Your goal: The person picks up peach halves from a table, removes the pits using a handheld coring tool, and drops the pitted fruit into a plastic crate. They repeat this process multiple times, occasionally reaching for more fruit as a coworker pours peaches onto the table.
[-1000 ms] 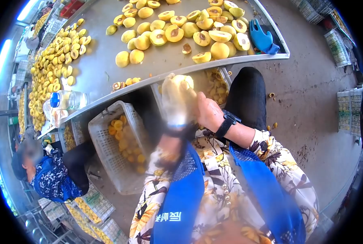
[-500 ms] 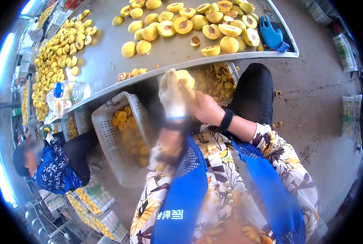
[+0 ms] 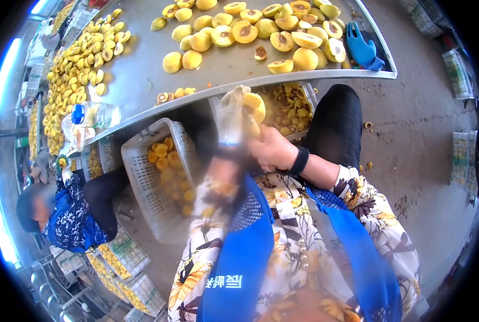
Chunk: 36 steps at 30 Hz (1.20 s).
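Observation:
My left hand point(image 3: 232, 119), in a pale glove, is closed around a yellow peach point(image 3: 255, 106) just below the table's near edge. A cut or opened side of the fruit seems to face right, but haze blurs it. My bare right hand point(image 3: 274, 149), with a black band at the wrist, is right beside the fruit's lower side. Its fingers are curled shut, and whatever they grip is hidden. Halved and whole yellow peaches point(image 3: 245, 32) lie on the metal table point(image 3: 137, 70) beyond my hands.
Below the table, a white crate point(image 3: 143, 185) holds orange-yellow halves, and another bin point(image 3: 288, 110) holds cut pieces. A blue glove point(image 3: 361, 45) lies at the table's right corner. A bottle point(image 3: 97, 114) stands left by a peach heap point(image 3: 78, 75). Another person point(image 3: 78, 220) sits at left.
The peach has turned in my left hand and shows more of its right side. My right hand has shifted slightly down. The whole view has moved a little.

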Motion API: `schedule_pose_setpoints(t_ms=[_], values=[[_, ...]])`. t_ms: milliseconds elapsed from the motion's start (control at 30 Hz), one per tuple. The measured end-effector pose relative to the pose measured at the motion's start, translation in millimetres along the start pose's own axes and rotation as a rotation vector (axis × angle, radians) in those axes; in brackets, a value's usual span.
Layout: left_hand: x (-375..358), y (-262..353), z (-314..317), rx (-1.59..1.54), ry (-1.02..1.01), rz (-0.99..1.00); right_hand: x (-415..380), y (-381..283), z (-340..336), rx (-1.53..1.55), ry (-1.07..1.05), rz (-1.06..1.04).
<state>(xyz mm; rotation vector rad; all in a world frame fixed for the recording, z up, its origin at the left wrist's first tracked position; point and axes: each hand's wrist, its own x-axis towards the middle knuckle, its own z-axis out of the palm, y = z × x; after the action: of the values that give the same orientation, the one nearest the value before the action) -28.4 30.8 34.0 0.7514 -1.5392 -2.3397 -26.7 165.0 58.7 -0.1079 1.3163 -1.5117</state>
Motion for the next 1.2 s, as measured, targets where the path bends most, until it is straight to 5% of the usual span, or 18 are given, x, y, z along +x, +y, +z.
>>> schedule_pose_setpoints(t_ms=[267,367,400,500,567,633,667,700,733,867,1000,1067,1200], values=[[4,-7,-10,-0.199,0.078,-0.014,23,4,-13,0.492,-0.327,0.125],[-10,24,-11,-0.485,0.132,-0.265,29,10,-12,0.546,-0.563,0.046],[-4,19,-36,-0.566,0.051,-0.267,29,13,-10,0.571,-0.66,0.01],[9,13,-148,-0.666,0.018,-0.119,27,10,-14,0.41,-0.432,0.026],[-15,28,-198,-0.364,0.435,0.054,39,25,-36,0.057,-0.284,0.054],[-25,42,-243,0.239,0.82,0.148,42,40,-42,-0.734,-0.002,-0.372],[-32,63,-229,0.564,0.873,0.109,42,42,-42,-1.125,0.158,-0.586],[-21,70,-243,0.905,0.884,0.235,44,39,-40,-1.106,0.13,-0.519],[-10,86,-233,1.244,0.883,0.36,45,33,-39,-1.09,0.099,-0.45],[83,100,-158,1.136,0.396,0.571,61,47,-34,-1.139,-0.006,-0.323],[180,91,-76,1.665,0.125,0.342,22,3,-23,-0.978,0.07,-0.264],[191,73,-57,1.837,0.174,0.191,13,11,-32,-0.936,0.115,-0.334],[185,77,-46,1.763,0.165,0.037,-1,11,-40,-0.876,0.182,-0.289]])
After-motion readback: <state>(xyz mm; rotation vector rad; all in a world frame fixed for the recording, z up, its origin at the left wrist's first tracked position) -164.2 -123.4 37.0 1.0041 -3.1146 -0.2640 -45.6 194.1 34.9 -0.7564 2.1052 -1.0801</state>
